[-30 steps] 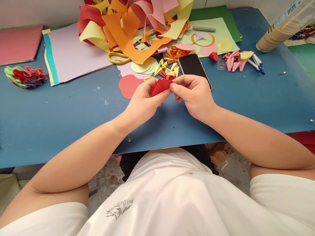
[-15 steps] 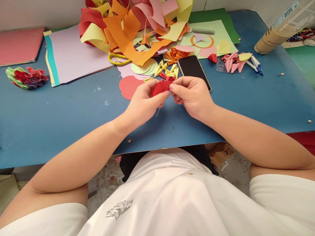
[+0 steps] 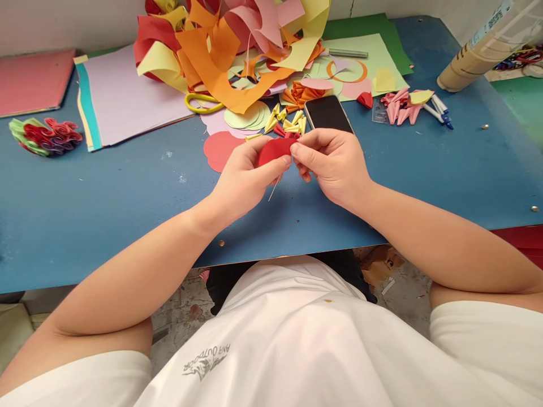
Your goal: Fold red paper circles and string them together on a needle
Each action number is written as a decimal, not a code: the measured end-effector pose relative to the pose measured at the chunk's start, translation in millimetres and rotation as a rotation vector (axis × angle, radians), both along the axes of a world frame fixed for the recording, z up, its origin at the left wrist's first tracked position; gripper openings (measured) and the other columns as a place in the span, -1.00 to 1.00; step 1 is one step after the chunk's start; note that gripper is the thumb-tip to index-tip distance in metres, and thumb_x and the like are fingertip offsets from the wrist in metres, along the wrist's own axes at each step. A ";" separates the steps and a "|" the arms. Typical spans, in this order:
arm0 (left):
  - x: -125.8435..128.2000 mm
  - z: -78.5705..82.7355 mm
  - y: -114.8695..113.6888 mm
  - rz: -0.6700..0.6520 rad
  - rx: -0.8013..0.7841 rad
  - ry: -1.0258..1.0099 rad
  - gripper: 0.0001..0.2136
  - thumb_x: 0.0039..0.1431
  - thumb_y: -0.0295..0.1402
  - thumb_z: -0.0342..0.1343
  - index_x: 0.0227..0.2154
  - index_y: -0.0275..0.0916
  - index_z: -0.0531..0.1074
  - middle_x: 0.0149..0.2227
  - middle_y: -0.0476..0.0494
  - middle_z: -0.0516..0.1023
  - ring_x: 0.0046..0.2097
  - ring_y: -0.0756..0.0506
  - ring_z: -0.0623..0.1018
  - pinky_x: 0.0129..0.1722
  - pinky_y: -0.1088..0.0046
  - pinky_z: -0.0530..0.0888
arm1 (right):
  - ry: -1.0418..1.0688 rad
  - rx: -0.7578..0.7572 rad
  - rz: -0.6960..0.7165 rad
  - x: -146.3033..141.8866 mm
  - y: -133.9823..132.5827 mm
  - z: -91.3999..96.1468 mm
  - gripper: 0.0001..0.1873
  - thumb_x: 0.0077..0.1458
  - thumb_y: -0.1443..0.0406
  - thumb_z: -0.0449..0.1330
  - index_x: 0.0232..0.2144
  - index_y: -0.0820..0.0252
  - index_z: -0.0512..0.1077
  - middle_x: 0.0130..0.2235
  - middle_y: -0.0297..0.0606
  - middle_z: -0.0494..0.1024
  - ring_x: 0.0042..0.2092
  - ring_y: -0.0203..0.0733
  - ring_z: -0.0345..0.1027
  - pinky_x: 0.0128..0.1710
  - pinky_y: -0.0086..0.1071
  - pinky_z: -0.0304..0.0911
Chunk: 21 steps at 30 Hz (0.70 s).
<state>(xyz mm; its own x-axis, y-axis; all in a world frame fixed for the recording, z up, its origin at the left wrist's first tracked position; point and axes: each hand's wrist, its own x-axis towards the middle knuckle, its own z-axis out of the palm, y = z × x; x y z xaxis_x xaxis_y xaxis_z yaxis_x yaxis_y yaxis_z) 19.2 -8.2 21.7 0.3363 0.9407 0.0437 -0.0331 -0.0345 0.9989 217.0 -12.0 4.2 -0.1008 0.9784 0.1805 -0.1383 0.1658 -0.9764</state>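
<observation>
Between my two hands is a curved piece of red paper (image 3: pixel 275 150), held above the front part of the blue table. My left hand (image 3: pixel 248 169) is closed on its left side, thumb along the lower edge. The fingertips of my right hand (image 3: pixel 335 164) pinch its right end. A thin, needle-like rod (image 3: pixel 274 189) sticks out below my left fingers; its upper end is hidden. Just beyond the hands lie small red paper cones (image 3: pixel 286 131), yellow paper cones (image 3: pixel 285 117), and red paper circles (image 3: pixel 220 150). A phone (image 3: pixel 328 115) lies behind my right hand.
Orange paper scraps (image 3: pixel 216 62) heap up at the back beside yellow-handled scissors (image 3: pixel 203 103). Lilac sheets (image 3: pixel 136 96) and a quilled paper bundle (image 3: pixel 48 135) lie left. Pink paper cones (image 3: pixel 401 107), pens (image 3: pixel 441 110) and a tall plastic cup (image 3: pixel 470 56) are on the right.
The red paper now shows more of its face and bulges further up and left between my hands. My right hand has risen slightly, covering more of the phone's lower end.
</observation>
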 end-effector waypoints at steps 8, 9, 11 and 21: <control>-0.1 5.9 -3.2 0.070 0.162 0.081 -0.76 0.19 -0.26 0.56 -0.41 -0.12 0.58 -0.44 -0.01 0.47 -0.39 -0.03 0.37 -0.43 0.36 0.34 | 0.005 0.008 -0.030 -2.2 -1.4 0.4 -0.64 0.28 0.18 0.66 -0.39 0.07 0.58 -0.44 -0.39 0.59 -0.46 -0.28 0.41 -0.50 -0.34 0.41; -0.2 6.3 -3.6 0.075 0.165 0.087 -0.76 0.19 -0.27 0.55 -0.43 -0.13 0.58 -0.44 -0.01 0.46 -0.39 -0.03 0.36 -0.43 0.36 0.33 | 0.002 0.008 -0.030 -2.3 -1.6 0.4 -0.65 0.28 0.19 0.65 -0.40 0.08 0.58 -0.43 -0.38 0.60 -0.45 -0.27 0.42 -0.50 -0.34 0.41; -0.4 5.8 -4.3 0.077 0.163 0.094 -0.76 0.19 -0.29 0.52 -0.45 -0.15 0.56 -0.45 -0.01 0.44 -0.39 -0.02 0.33 -0.42 0.36 0.30 | -0.002 0.016 -0.031 -2.3 -2.1 0.1 -0.66 0.28 0.20 0.65 -0.41 0.08 0.60 -0.43 -0.37 0.60 -0.46 -0.28 0.42 -0.49 -0.34 0.43; -2.4 -2.6 -3.5 0.094 0.361 0.164 -0.77 0.28 -0.23 0.46 -0.38 -0.14 0.53 -0.38 -0.03 0.53 -0.32 -0.05 0.40 -0.33 0.35 0.42 | 0.065 0.074 -0.002 -4.4 -3.8 -0.2 -0.59 0.20 0.12 0.70 -0.44 0.12 0.60 -0.46 -0.42 0.55 -0.51 -0.36 0.35 -0.51 -0.38 0.38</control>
<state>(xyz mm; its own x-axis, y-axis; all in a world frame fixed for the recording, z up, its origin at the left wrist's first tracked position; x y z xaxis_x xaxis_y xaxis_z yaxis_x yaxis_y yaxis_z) 16.8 -11.8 19.1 0.2799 0.9017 0.3295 0.1456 -0.3791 0.9138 212.5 -15.7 4.0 -0.0843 0.9623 0.2585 -0.2008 0.2377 -0.9503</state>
